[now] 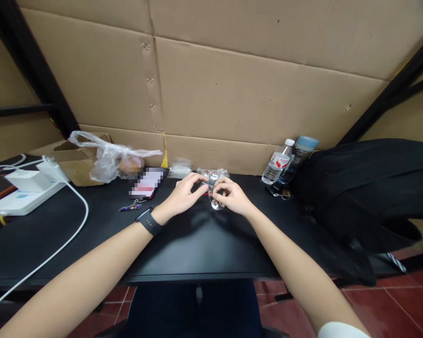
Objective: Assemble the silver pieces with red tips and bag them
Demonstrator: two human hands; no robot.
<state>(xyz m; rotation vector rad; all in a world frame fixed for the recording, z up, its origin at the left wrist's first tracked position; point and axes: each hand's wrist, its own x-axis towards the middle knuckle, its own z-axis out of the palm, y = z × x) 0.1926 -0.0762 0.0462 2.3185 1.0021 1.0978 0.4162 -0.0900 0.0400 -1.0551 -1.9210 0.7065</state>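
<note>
Over the middle of the black table, my left hand [187, 195] and my right hand [233, 197] come close together, fingertips bent inward in pinches. Small shiny bits with a touch of red show between the fingers, too small to name. Just under my right fingertips is a round silvery metal disc [217, 204] with a reddish centre; whether it is held or lies on the table I cannot tell. Clear plastic packets [216, 173] with round silvery and red pieces lie directly behind my hands. A dark watch sits on my left wrist.
Left of my hands are a phone [149, 183], a knotted plastic bag [107, 162], a cardboard box [77, 162] and a white power strip [28, 195] with a cable. Clear sachets [180, 168] lie behind. On the right stand a water bottle [278, 162] and a black bag [370, 188].
</note>
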